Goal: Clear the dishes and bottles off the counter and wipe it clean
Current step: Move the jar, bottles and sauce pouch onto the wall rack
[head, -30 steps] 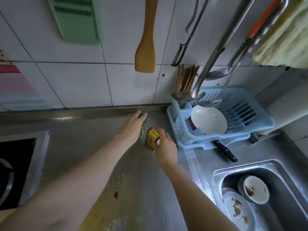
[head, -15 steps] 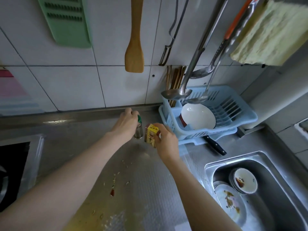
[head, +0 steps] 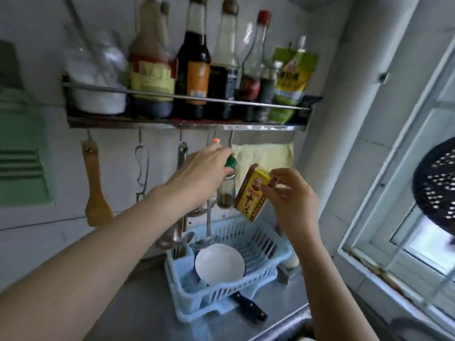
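My left hand (head: 200,174) grips a small glass spice jar (head: 226,191) with a green cap by its top and holds it in the air. Beside it, my right hand (head: 289,196) holds a yellow and brown seasoning box (head: 252,195) by its upper corner. Both are raised above the blue dish rack (head: 221,289), just under the metal wall shelf (head: 187,124) that carries several sauce bottles (head: 194,62) and a green pouch (head: 290,77). A white bowl (head: 219,264) leans in the rack. The steel counter (head: 138,308) lies below.
A yellow cloth (head: 266,156), a wooden spatula (head: 94,190) and ladles (head: 177,232) hang from hooks under the shelf. A black-handled knife (head: 248,308) lies in front of the rack. The sink edge (head: 290,323) is at the bottom right, a window (head: 406,193) to the right.
Both hands have lifted the jar and the box off the counter up toward the shelf. The view has tilted upward, so the shelf shows and the sink dishes have dropped out of sight.
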